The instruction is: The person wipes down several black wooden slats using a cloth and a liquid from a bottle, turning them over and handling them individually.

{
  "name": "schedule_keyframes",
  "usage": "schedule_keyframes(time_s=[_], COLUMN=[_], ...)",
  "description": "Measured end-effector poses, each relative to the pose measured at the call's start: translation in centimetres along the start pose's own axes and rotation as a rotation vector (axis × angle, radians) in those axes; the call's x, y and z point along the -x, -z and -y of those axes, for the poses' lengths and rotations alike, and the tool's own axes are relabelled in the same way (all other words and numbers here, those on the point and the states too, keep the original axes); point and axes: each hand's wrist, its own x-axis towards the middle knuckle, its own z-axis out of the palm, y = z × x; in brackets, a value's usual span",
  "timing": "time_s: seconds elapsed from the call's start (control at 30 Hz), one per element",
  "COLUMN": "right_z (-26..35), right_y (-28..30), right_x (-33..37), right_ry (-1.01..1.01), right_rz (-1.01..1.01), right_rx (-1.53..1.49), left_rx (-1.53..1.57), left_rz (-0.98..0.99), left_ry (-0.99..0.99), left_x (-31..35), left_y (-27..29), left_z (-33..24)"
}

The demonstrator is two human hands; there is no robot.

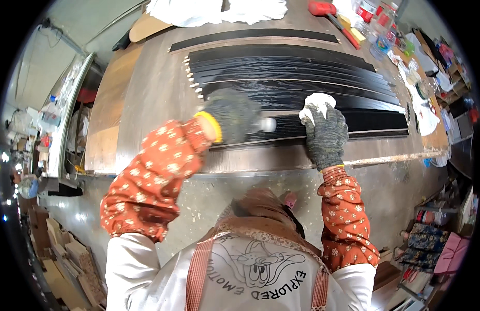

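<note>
My left hand (234,116), in a dark grey glove with a yellow cuff, is closed around a clear plastic bottle. The bottle's whitish end (267,124) points right over the nearest black board (281,126), smeared by motion. My right hand (326,133), in a matching glove, presses a bunched white cloth (317,101) onto that same board. Behind it, several black wood-grained boards (286,72) lie side by side, their pale tabbed ends at the left. One more black strip (255,35) lies apart at the back.
The boards rest on a brown worktable (147,111). At its back right are a red mallet (333,19), plastic bottles (382,41) and yellow blocks. White cloths (219,10) lie along the far edge. Wood offcuts (74,254) are stacked on the floor at lower left.
</note>
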Motion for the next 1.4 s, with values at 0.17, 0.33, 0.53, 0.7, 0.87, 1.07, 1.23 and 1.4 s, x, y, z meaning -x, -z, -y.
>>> schedule_keyframes(time_s=[0.17,0.33,0.53,0.7,0.87,1.07,1.23,1.4], right_z=[-1.3,-1.2,-2.2,-2.0,-2.5,-3.2,-0.7,8.9], right_y=[-0.6,-0.6,-0.4,-0.8,-0.8,-1.2,0.6,-1.0], right_x=[0.4,0.4,0.5,0.2,0.3,0.4,-0.2,1.3], right_ry=[0.050,0.104,0.092,0.108,0.149,0.206,0.355,0.797], right_rz=[-0.066,-0.095,-0.075,-0.054,-0.066,-0.079,0.109,-0.069], right_rx=[-0.013,-0.127,-0.131,-0.120,-0.105,-0.056,-0.030,0.017], left_rx=[-0.009,0.214,0.254,1.256,0.993,1.160,1.106,1.373], left_rz=[-0.044,-0.091,-0.516,-0.787,-1.053,-1.063,-0.856,-0.711], left_ry=[-0.113,-0.206,0.216,0.516,0.743,0.434,0.001,-0.035], left_x=[-3.8,-1.3,4.0,9.2,9.7,11.0,7.0,6.2], left_y=[-0.7,-2.2,-8.3,-13.4,-16.6,-17.8,-18.0,-18.0], left_z=[-1.2,5.0,16.6,21.6,19.5,9.2,5.8,5.2])
